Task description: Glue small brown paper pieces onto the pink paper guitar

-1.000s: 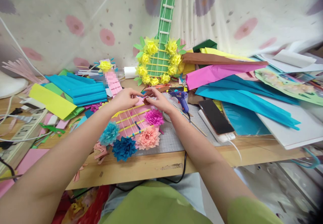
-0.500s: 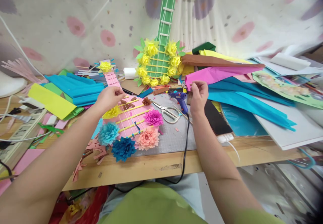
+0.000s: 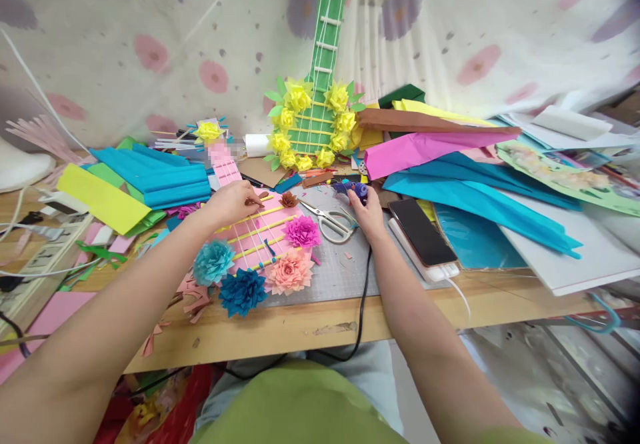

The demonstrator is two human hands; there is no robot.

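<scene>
My right hand [image 3: 369, 213] is closed around a purple hot glue gun [image 3: 358, 191], whose black cord runs down over the table edge. Over the upper part of a pink paper guitar [image 3: 260, 234], my left hand [image 3: 234, 203] pinches at a brown paper petal [image 3: 263, 195]; the fingers partly cover it. A small brown paper flower [image 3: 289, 199] sits at the guitar's upper right. Around its body are a magenta flower [image 3: 303, 231], a peach flower [image 3: 290, 271], a dark blue flower [image 3: 243, 292] and a light blue flower [image 3: 214, 262]. Yellow strips and white strings cross the guitar.
Scissors [image 3: 333, 223] lie on the grey cutting mat [image 3: 345, 274] between my hands. A phone [image 3: 423, 232] rests on a white power bank at the right. Behind stands a green paper guitar [image 3: 320, 107] with yellow flowers. Blue crepe paper [image 3: 155, 181] lies left.
My right hand has moved left and taken hold of the hot glue gun. My left hand has moved slightly right and down over the pink guitar, covering the yellow flower and brown petals there.
</scene>
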